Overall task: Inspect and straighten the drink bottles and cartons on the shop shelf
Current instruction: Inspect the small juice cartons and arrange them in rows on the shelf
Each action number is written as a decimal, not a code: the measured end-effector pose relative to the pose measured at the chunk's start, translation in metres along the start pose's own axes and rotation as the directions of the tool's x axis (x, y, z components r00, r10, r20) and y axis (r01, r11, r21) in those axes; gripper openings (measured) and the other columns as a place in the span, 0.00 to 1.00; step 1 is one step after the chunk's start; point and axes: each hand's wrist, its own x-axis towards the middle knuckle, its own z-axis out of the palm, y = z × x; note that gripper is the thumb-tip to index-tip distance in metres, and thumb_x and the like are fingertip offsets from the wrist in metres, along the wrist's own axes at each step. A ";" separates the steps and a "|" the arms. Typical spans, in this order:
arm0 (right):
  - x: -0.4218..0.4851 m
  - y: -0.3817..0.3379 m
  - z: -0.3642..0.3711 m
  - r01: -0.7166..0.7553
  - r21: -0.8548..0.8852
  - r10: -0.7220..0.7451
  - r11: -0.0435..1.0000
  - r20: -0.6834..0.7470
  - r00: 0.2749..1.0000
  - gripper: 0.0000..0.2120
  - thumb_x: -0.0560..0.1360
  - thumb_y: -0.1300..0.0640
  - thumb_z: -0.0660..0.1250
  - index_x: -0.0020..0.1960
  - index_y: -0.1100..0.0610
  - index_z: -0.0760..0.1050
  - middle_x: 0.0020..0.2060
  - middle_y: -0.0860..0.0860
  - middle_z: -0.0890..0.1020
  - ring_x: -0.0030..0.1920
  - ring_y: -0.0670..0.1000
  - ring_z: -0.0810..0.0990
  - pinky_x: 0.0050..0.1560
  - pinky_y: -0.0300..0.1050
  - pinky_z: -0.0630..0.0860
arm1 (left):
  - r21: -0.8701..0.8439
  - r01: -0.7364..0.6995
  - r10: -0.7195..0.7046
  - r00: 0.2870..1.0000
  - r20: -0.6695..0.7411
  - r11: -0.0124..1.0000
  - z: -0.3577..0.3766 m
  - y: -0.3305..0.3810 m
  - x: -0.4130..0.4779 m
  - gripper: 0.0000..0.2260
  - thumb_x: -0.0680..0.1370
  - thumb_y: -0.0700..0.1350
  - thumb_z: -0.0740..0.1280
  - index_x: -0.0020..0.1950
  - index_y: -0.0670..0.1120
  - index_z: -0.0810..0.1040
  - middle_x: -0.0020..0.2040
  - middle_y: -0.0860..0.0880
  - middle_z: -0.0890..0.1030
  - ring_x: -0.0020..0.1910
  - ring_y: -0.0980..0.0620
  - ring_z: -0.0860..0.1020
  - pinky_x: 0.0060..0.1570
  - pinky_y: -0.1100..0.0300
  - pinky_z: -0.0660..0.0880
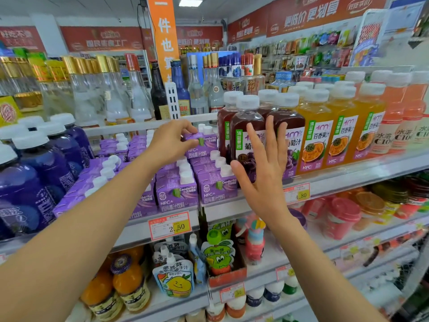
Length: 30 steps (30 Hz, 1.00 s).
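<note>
Pinching the purple carton (202, 142) toward the back edge of the shelf (348, 180), the left hand (170, 145) should set it square in its row while the flat right hand (263, 175) steadies the front grape bottle (247, 123).

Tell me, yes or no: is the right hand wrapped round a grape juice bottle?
No: the right hand is open, fingers straight and spread in front of the front grape juice bottle, not curled round it.

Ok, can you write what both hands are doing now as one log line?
left hand: pinches purple carton | right hand: open, fingers straight, in front of grape juice bottle
</note>
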 end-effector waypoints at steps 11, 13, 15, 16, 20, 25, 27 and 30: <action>0.000 0.000 0.003 0.000 -0.014 0.000 1.000 -0.007 1.000 0.29 0.81 0.51 0.63 0.78 0.57 0.59 0.80 0.60 0.50 0.79 0.62 0.41 0.76 0.67 0.45 | 0.060 -0.028 0.029 0.999 -0.024 0.998 0.004 0.000 0.006 0.12 0.74 0.46 0.76 0.56 0.47 0.83 0.57 0.48 0.84 0.55 0.50 0.81 0.57 0.54 0.76; 0.000 0.000 0.003 0.002 -0.017 -0.002 1.000 -0.006 1.000 0.29 0.81 0.51 0.63 0.78 0.57 0.59 0.79 0.60 0.50 0.79 0.62 0.41 0.76 0.66 0.45 | -0.079 0.023 -0.028 0.997 -0.070 0.997 0.006 -0.004 0.006 0.09 0.74 0.44 0.76 0.52 0.46 0.83 0.55 0.48 0.84 0.54 0.52 0.82 0.46 0.59 0.79; 0.000 0.000 0.002 0.006 -0.017 -0.006 1.000 -0.007 1.000 0.29 0.82 0.51 0.63 0.78 0.58 0.59 0.79 0.61 0.51 0.79 0.62 0.41 0.76 0.67 0.45 | -0.185 0.063 -0.078 0.994 -0.079 0.981 0.006 -0.006 0.005 0.08 0.74 0.43 0.76 0.50 0.45 0.82 0.52 0.49 0.83 0.51 0.53 0.82 0.35 0.66 0.78; 0.000 0.001 0.002 0.008 -0.017 -0.009 1.000 -0.008 1.000 0.28 0.82 0.51 0.63 0.78 0.58 0.59 0.79 0.61 0.51 0.79 0.62 0.41 0.76 0.67 0.45 | -0.170 0.058 -0.069 0.996 -0.058 0.984 0.007 -0.006 0.006 0.08 0.73 0.43 0.76 0.49 0.46 0.81 0.51 0.49 0.83 0.49 0.52 0.82 0.34 0.65 0.78; 0.000 0.002 0.001 0.011 -0.015 -0.011 1.000 -0.005 1.000 0.28 0.82 0.51 0.62 0.78 0.58 0.59 0.79 0.61 0.51 0.79 0.62 0.41 0.75 0.67 0.45 | -0.022 0.041 -0.039 0.996 0.085 0.999 0.010 -0.007 0.005 0.06 0.73 0.42 0.77 0.45 0.46 0.81 0.43 0.47 0.84 0.42 0.48 0.81 0.41 0.60 0.73; -0.001 0.003 0.000 0.013 -0.012 -0.013 1.000 -0.003 1.000 0.28 0.82 0.51 0.62 0.78 0.58 0.59 0.79 0.61 0.50 0.79 0.62 0.41 0.75 0.67 0.46 | 0.100 -0.048 0.036 0.992 0.117 0.994 0.010 -0.002 0.007 0.07 0.80 0.47 0.69 0.52 0.46 0.84 0.53 0.48 0.84 0.54 0.48 0.79 0.50 0.59 0.71; -0.001 0.003 0.000 0.011 -0.012 -0.011 1.000 -0.004 1.000 0.28 0.82 0.51 0.62 0.78 0.58 0.59 0.79 0.61 0.51 0.79 0.62 0.41 0.75 0.67 0.46 | 0.116 -0.064 0.053 0.994 0.097 0.991 0.009 0.001 0.013 0.09 0.81 0.45 0.67 0.57 0.46 0.83 0.57 0.47 0.83 0.59 0.48 0.78 0.55 0.57 0.71; -0.001 0.002 0.000 0.009 -0.019 -0.010 1.000 -0.004 1.000 0.28 0.82 0.51 0.62 0.78 0.57 0.59 0.80 0.60 0.51 0.79 0.61 0.41 0.75 0.67 0.46 | 0.083 -0.054 0.043 0.990 0.131 0.995 0.014 0.001 0.025 0.11 0.82 0.45 0.64 0.63 0.47 0.80 0.56 0.44 0.83 0.54 0.47 0.79 0.51 0.58 0.71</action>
